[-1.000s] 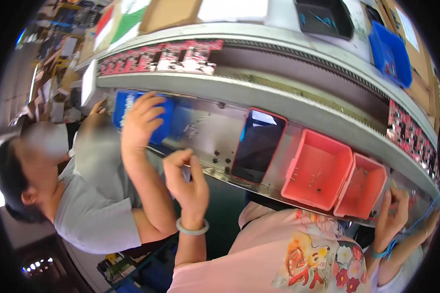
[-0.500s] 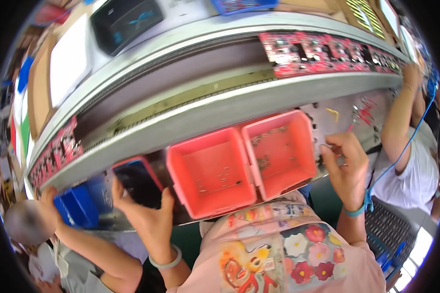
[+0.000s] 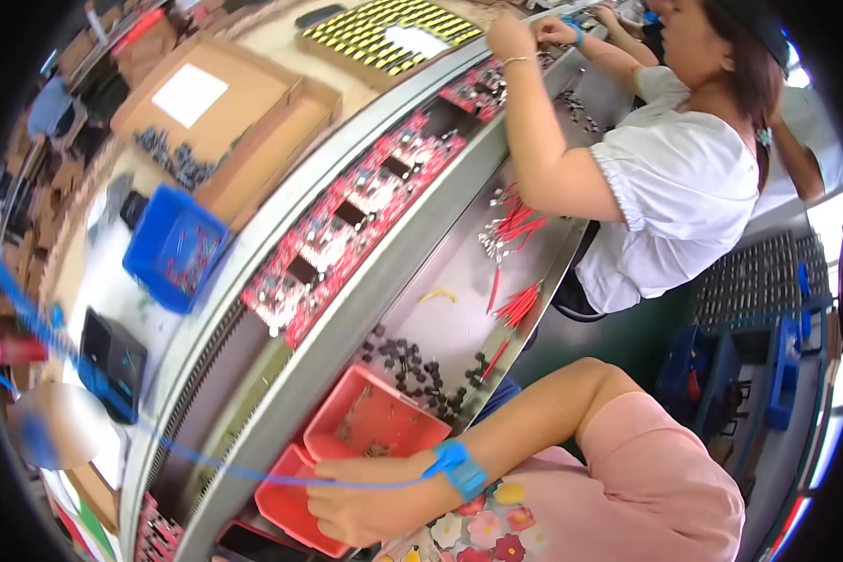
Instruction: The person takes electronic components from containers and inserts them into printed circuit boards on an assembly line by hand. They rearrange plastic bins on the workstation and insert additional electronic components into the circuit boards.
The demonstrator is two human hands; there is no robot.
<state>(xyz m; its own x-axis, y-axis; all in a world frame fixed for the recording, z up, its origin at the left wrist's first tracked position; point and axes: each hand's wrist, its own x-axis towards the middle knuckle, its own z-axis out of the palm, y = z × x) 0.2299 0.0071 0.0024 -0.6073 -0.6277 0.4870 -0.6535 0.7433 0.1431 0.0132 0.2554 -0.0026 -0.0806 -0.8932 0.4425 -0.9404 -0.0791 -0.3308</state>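
Note:
My right hand (image 3: 375,496), with a blue wrist strap (image 3: 457,468), lies over the nearer red bin (image 3: 281,496). Its back faces up and the fingers bend down, so the fingertips and anything in them are hidden. Beside it, the second red bin (image 3: 375,412) holds small metal pieces. My left hand is out of view. Small black parts (image 3: 417,365) are scattered on the metal tray beyond the bins. A dark flat object (image 3: 253,541) shows at the lower edge.
A blue cord (image 3: 281,478) runs left from the strap. Red circuit boards (image 3: 356,215) line the conveyor rail. Red-sleeved leads (image 3: 515,229) lie on the tray beside a co-worker in a white top (image 3: 674,187). Across the rail stand a blue bin (image 3: 173,248) and a cardboard box (image 3: 197,103).
The view has swung to the right, bringing the co-worker and more circuit boards in. My right hand has moved from beside the bins to over one. My left hand has left the view.

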